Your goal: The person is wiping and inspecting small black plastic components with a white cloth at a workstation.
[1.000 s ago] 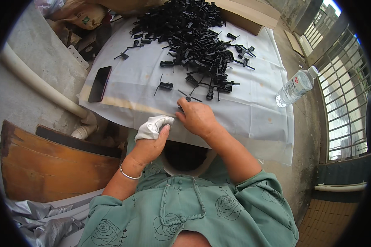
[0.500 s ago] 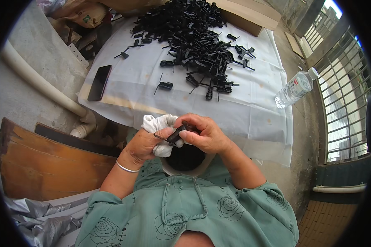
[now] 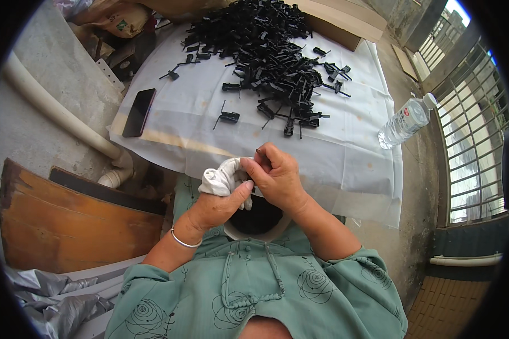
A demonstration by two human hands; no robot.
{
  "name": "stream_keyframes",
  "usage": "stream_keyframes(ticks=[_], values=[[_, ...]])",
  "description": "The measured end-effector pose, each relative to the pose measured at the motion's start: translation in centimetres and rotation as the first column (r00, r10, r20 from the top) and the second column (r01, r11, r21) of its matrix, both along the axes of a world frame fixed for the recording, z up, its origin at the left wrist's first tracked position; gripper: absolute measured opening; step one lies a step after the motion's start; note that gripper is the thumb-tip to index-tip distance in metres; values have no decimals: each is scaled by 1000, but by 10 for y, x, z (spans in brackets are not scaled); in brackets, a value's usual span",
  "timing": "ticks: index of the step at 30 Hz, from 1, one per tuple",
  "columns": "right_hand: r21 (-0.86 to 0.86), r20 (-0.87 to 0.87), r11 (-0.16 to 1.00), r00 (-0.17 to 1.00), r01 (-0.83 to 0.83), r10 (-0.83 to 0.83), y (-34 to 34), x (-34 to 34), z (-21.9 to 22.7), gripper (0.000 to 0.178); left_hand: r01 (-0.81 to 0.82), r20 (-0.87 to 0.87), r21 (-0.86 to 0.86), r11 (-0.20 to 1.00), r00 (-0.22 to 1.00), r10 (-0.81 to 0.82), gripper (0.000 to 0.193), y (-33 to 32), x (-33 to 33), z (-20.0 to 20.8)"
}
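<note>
Head view: both hands have drawn back from the table (image 3: pixel 333 164); left hand (image 3: pixel 220 206) grips a white cloth (image 3: pixel 220 178), right hand (image 3: pixel 277 178) pinches a small black part (image 3: pixel 258 151).

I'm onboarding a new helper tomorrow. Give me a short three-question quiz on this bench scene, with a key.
1. True or false: the left hand holds a white cloth.
2. What lies on the left part of the white table cover, apart from the pile of black plastic parts?
A) a dark phone
B) a red mug
C) a pair of scissors
3. Fill in: a clear plastic ______ lies off the cover's right edge.

Key:
1. True; the right hand meets it at the cloth, with something small and dark barely visible between the fingers.
2. A
3. bottle
</note>
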State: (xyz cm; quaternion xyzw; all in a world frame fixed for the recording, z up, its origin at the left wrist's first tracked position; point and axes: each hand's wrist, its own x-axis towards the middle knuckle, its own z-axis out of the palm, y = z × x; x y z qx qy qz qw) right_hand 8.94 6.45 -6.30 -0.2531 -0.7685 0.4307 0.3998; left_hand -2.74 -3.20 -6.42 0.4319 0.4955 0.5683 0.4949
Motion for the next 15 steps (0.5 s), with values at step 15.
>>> stream_keyframes(ticks=[15], values=[[-204, 132, 948, 953, -244, 274, 0, 22, 3, 26, -148, 104, -58, 987, 983, 154, 32, 0, -10, 4]])
